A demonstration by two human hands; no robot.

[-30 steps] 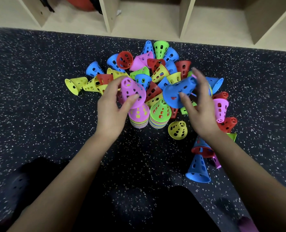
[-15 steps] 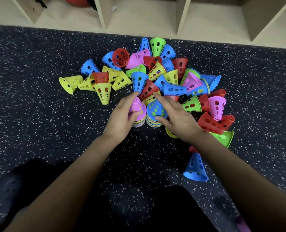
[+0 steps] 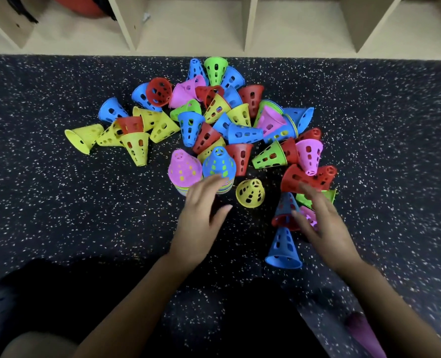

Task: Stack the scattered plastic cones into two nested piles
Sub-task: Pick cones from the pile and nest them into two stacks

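Observation:
Two nested piles stand side by side on the dark speckled floor: one topped by a pink cone (image 3: 183, 168), the other by a blue cone (image 3: 218, 164). Behind and around them lie several loose perforated cones in yellow, red, blue, green and pink. My left hand (image 3: 201, 215) hovers just in front of the piles, fingers apart and empty. My right hand (image 3: 322, 223) is spread over the cones at the right, above a blue cone in a red one (image 3: 286, 210) and a pink cone (image 3: 308, 215), holding nothing. A yellow cone (image 3: 250, 193) lies between my hands.
A lone blue cone (image 3: 283, 248) stands upright near my right wrist. Wooden shelf compartments (image 3: 247, 24) line the far edge of the floor, one with a red ball (image 3: 81, 3). A purple object (image 3: 364, 332) lies at the bottom right.
The pink and blue cones went from my hands onto the two piles. Both hands then let go and drew back, the right one moving over to the cones at the right.

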